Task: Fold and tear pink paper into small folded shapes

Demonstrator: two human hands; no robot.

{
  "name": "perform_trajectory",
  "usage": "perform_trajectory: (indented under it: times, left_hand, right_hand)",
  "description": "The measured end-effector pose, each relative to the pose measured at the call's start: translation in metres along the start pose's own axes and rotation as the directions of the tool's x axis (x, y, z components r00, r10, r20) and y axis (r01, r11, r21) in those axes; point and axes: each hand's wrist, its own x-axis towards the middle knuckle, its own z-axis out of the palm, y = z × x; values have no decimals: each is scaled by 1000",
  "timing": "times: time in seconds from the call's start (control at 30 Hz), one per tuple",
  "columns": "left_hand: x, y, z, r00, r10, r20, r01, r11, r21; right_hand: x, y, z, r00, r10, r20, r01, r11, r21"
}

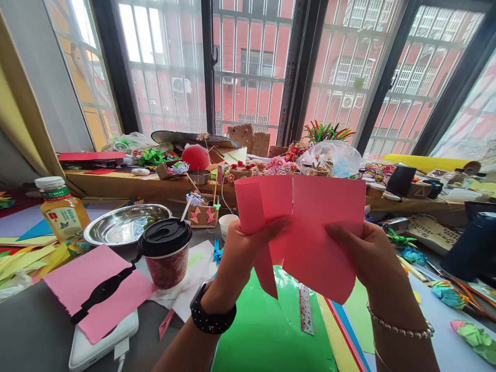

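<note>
Two pieces of pink paper are held up in the middle, a narrow gap between their upper parts. My left hand (248,245) grips the left piece (277,199), whose left side curls over, thumb in front. My right hand (362,248) pinches the right piece (321,217) near its right edge, thumb in front; its lower edge is uneven. Whether the pieces join lower down, I cannot tell. Below them lie a green mat (267,330) and a clear patterned ruler (306,310).
At left are a lidded cup (166,266), a steel plate (112,232), a juice bottle (64,212), a pink sheet (96,284) and a white power bank (104,343). A dark blue bottle (473,248) and folded paper pieces are at right. Crafts crowd the window ledge (96,181).
</note>
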Motion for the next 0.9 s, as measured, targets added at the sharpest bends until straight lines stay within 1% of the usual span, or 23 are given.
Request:
perform_trajectory:
  times: [0.1,0.17,0.23,0.3,0.43,0.57,0.63,0.77,0.9]
  left_hand:
    - [2,2,-4,998,-45,43,44,999,24]
    - [4,3,-8,991,-101,83,97,994,43]
    - [5,4,-10,988,-130,88,128,991,36]
    - [7,3,-11,989,-126,73,126,992,10]
    - [8,-2,-12,989,-99,108,101,995,-7]
    - [8,-5,-13,992,-53,118,60,997,-57]
    - [8,-5,-12,992,-47,115,53,997,-52]
    - [7,-4,-9,997,-35,66,36,999,-7]
    - [6,-3,-7,1000,3,25,-2,1000,-1]
  right_hand:
    - [-1,0,-1,999,-41,-21,41,999,-26]
    - [-3,0,-2,993,-105,-59,101,993,-65]
    - [-5,-1,-2,977,-182,-113,168,978,-124]
    - [-7,-1,-2,957,-243,-160,213,960,-182]
    - [-9,1,-1,931,-307,-196,259,936,-237]
    - [-9,2,0,930,-316,-187,271,935,-229]
    - [-9,2,1,929,-310,-201,265,938,-224]
    - [-11,0,4,928,-295,-227,244,943,-228]
    - [-10,-1,4,928,-292,-230,238,942,-237]
